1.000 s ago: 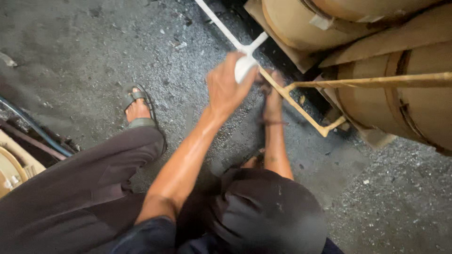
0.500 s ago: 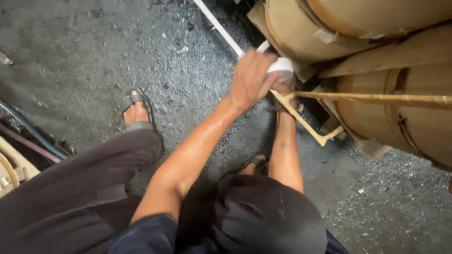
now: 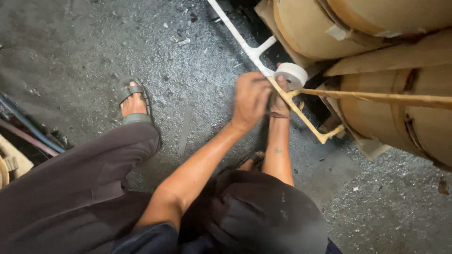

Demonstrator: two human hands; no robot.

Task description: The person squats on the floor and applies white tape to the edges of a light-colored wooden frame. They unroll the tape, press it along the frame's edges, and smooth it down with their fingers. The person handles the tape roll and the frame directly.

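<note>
Above the gritty floor (image 3: 84, 51), the left hand (image 3: 250, 98) gripped the thin frame (image 3: 301, 113); the right hand (image 3: 280, 99) held the white tape roll (image 3: 292, 75) against it, beside 2 brown rolls (image 3: 400, 113).

Under me lies a rough grey concrete floor (image 3: 84, 42), speckled with pale grit and small bits of debris. To my upper right sit large tan cardboard-wrapped rolls (image 3: 391, 108), stacked close together, with a dark gap beneath them. At the far left edge run dark blue and brown hoses or cables (image 3: 28, 134) along the ground. The light is dim and even, casting soft shadows.
</note>
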